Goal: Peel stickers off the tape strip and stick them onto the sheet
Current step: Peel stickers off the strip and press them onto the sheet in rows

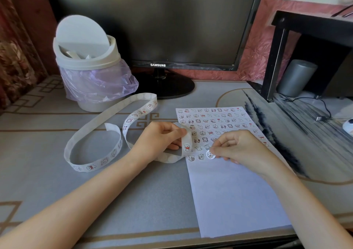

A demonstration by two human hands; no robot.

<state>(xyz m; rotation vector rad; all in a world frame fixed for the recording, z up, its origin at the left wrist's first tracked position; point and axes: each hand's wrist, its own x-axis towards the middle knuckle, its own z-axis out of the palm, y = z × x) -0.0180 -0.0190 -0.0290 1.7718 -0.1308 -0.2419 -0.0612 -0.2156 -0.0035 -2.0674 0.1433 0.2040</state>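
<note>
Your right hand [238, 147] pinches a round sticker [210, 155] between the thumb and the forefinger, and the other fingers are curled in; the sticker is at the surface of the sheet [235, 195], but whether it is already stuck flat cannot be told. Just left of this pinch two stickers lie in the same short row; beyond the pinch, many full rows of stickers [214, 120] cover the far part of the sheet; on the near side of it the sheet is bare paper. Your left hand [160, 140], just left of the pinch, holds the tape strip [131, 119] between the thumb and the fingers, so that one part of the strip bends over the left edge of the sheet; from this hand the strip runs further left in loose loops on the table [133, 191]. Far beyond both hands stand a small bin [86, 57] with a purple bag and a dark monitor [152, 19].
</note>
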